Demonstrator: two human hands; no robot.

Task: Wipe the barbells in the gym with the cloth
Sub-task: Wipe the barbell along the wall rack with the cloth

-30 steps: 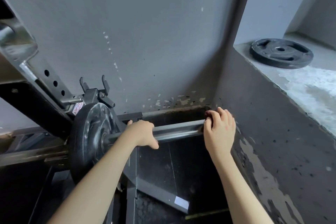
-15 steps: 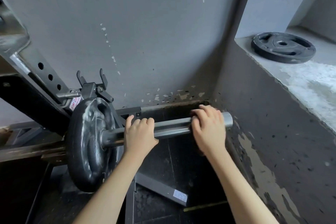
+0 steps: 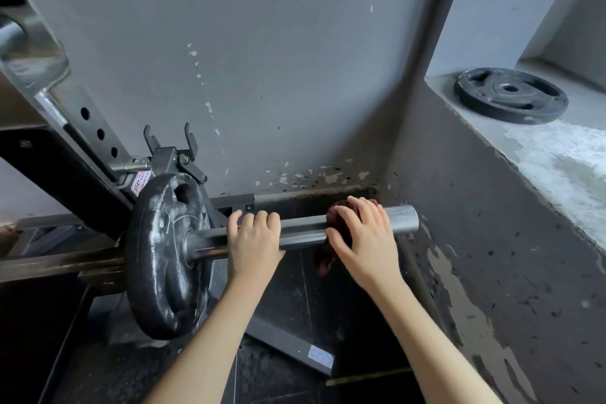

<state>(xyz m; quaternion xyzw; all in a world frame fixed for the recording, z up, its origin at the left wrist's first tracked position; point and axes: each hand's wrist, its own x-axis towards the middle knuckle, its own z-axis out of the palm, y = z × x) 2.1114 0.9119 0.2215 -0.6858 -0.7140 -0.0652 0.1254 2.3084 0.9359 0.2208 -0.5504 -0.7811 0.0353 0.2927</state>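
barbell [image 3: 305, 230]: lies level across the middle of the view, low near the wall corner; bare steel sleeve ends free at the right, just past the right hand.
weight plate [image 3: 164, 252]: black, dusted white, loaded upright on the sleeve to the left of both hands.
left hand [image 3: 254, 241]: grips the sleeve from above, fingers curled over the top, thumb tucked under; sits just right of the weight plate's hub, apart from the right hand.
right hand [image 3: 365, 239]: wraps over the cloth and holds it against the sleeve near the free end, fingers bent over the top, thumb pointing left.
cloth [image 3: 336, 215]: dark red, bunched round the sleeve under the right hand; shows left of the fingers and hangs a little below the bar.
rack upright [image 3: 83, 115]: slants up to the left, drilled with holes.
hook bracket [image 3: 170, 154]: black, fixed just above the weight plate.
loose plate [image 3: 510, 95]: black, lies flat on the ledge, well apart from the barbell.
ledge [image 3: 557, 157]: grey concrete with a pale worn patch, at the upper right.
wall [image 3: 278, 59]: grey, paint chipped near the base.
floor [image 3: 295, 289]: dark, below the bar.
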